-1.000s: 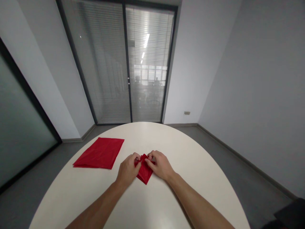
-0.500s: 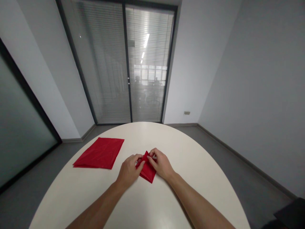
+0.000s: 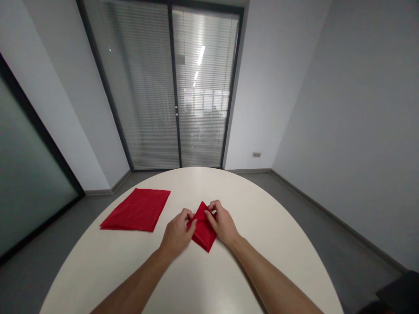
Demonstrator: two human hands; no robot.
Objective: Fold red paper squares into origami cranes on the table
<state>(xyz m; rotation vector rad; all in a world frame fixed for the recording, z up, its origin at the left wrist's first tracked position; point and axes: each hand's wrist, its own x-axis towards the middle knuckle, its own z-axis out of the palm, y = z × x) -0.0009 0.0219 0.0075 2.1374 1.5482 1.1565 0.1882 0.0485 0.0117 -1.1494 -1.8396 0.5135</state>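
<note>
Between my hands is a small folded red napkin (image 3: 203, 233), roughly diamond-shaped, with one point facing away from me and another toward me. My left hand (image 3: 179, 227) pinches its left edge, thumb on top and fingers curled at the side. On the opposite edge my right hand (image 3: 221, 222) does the same, its thumb lying over the red surface. The fingertips partly hide both side corners. Farther left, a larger red napkin (image 3: 137, 210) lies flat, folded in layers, apart from both hands.
Everything rests on a round white table (image 3: 262, 261). Beyond its far edge stands a dark-framed glass partition (image 3: 176, 87) with blinds. A wall socket (image 3: 256, 155) is low on the back wall. Something black (image 3: 399, 294) shows at the lower right.
More of the small napkin's far point shows, now reaching farther from me. Both hands have shifted slightly along its edges, still pinching. The larger napkin has stayed put.
</note>
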